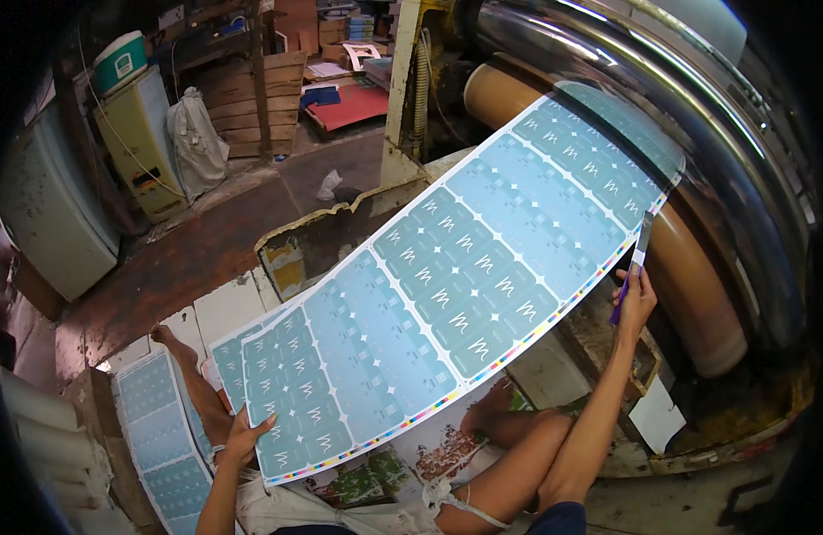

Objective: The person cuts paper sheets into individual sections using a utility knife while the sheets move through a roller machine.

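A long printed sheet point(483, 294), with blue and teal panels of white-marked cards, slopes from the rollers at upper right down to my lap. My left hand point(244, 435) is closed on its near left edge, thumb on top. My right hand point(639, 299) grips a knife point(643, 239) with a purple handle and grey blade. The blade points up, close to the sheet's right edge just below the rollers; whether it touches the paper, I cannot tell. Another layer of printed sheet point(226, 364) shows under the left end.
A large chrome roller point(599, 40) and a brown roller point(688, 276) take up the right side. Other printed sheets point(157, 419) lie at my lower left. A rusty metal frame point(340, 214) stands beyond the sheet. Cabinets point(139, 143) line the far left.
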### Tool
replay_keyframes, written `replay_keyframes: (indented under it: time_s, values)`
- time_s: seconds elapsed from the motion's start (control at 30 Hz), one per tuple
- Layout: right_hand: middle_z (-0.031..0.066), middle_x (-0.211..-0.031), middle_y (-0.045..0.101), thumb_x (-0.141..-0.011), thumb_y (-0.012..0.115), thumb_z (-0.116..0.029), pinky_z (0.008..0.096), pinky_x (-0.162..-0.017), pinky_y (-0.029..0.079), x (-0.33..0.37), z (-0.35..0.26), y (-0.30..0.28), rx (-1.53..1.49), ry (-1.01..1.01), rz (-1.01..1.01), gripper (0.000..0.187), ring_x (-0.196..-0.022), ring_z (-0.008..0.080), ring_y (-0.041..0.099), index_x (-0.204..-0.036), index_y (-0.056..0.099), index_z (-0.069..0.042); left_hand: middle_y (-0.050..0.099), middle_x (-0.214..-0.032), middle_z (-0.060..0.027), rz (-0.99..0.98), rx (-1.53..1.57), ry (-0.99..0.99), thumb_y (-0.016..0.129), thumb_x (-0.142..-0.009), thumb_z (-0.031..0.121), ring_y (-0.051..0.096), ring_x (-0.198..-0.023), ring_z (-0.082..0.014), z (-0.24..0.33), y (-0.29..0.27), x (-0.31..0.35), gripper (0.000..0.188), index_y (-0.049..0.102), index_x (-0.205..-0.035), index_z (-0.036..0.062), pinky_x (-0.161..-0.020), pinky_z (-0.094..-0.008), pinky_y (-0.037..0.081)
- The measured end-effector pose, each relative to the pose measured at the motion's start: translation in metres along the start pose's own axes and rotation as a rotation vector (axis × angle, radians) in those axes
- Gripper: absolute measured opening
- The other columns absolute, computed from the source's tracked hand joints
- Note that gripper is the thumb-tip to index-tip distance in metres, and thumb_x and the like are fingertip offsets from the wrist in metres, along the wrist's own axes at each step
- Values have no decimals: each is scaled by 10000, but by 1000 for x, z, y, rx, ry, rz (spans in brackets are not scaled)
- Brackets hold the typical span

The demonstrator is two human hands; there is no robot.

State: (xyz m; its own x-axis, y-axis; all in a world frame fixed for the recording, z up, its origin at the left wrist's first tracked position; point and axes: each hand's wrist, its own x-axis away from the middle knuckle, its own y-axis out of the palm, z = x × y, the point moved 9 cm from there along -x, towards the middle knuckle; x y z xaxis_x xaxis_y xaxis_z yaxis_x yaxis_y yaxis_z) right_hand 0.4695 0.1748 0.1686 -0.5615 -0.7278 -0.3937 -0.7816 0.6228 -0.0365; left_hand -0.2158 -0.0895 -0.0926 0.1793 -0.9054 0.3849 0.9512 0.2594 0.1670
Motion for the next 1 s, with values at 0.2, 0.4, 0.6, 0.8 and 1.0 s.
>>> replay_keyframes:
  time_s: [0.2,0.4,0.6,0.8,1.0]
  values:
    - [65,-793,676,-965,582,-286,214,-416,407,12,23,13,105,107,-203,346,-481,69,524,-1175,614,-13,626,-1111,-90,20,22,-40,753,-830,110,619,-959,-162,11,-26,13,535,474,-1271,-10,-805,-304,535]
    - [51,-715,639,-960,575,-273,220,-405,410,36,30,29,92,220,-362,292,-462,79,527,-1117,597,-28,637,-1107,-96,38,13,-46,740,-838,92,622,-959,-162,14,-51,25,515,483,-1269,-23,-808,-305,534]
    - [-6,-595,544,-860,701,-359,233,-440,316,46,48,7,427,231,-551,336,-445,66,441,-964,648,-43,652,-1096,-86,49,25,-117,725,-848,74,639,-926,-161,14,-102,39,480,505,-1269,1,-803,-313,549]
    - [63,-908,631,-695,821,-78,303,-568,449,58,-56,9,638,-608,58,499,-698,167,590,-1156,633,-78,662,-1083,-82,92,18,-167,711,-848,42,650,-909,-165,21,-139,62,464,513,-1266,3,-802,-326,561]
    - [85,-1187,650,-671,668,81,355,-794,554,77,-41,54,837,-709,-299,639,-988,294,670,-1236,634,-215,664,-1057,-69,191,28,-132,696,-855,22,647,-896,-160,-5,-173,82,407,535,-1228,16,-779,-327,555]
